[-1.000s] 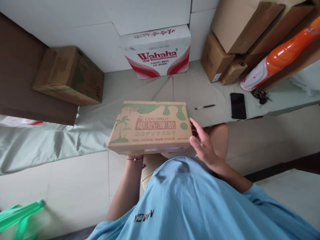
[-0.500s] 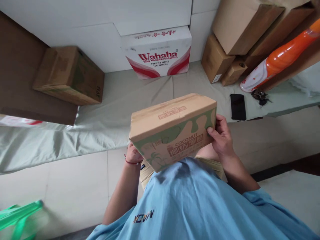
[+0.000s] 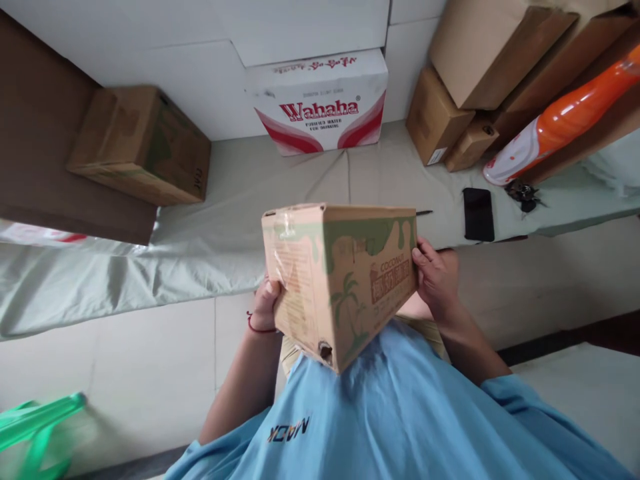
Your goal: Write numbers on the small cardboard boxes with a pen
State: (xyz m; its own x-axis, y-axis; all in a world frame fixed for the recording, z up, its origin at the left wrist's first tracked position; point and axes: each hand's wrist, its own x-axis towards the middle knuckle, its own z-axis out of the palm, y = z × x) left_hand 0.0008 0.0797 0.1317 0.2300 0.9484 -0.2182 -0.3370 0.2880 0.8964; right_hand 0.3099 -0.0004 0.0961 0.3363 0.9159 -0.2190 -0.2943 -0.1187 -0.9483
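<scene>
A brown cardboard box with green coconut print (image 3: 345, 280) is held up in front of my chest, one corner turned toward me and a taped end face on the left. My left hand (image 3: 265, 307) grips its left side from behind, thumb on the taped face; a red string circles that wrist. My right hand (image 3: 435, 280) holds the right end, fingers curled over the edge. Both hands are closed on the box.
A cloth-covered surface (image 3: 225, 227) lies ahead with a white Wahaha carton (image 3: 320, 100), a brown box (image 3: 143, 143) at left, stacked brown boxes (image 3: 480, 73) and an orange bottle (image 3: 560, 120) at right, a black phone (image 3: 479, 213), keys (image 3: 521, 193), a pen tip (image 3: 424, 213). A green object (image 3: 35, 430) sits lower left.
The box has been turned in my hands, from lying flat with its printed face up to tilted on a corner with its taped end showing. My right hand went from touching to gripping it.
</scene>
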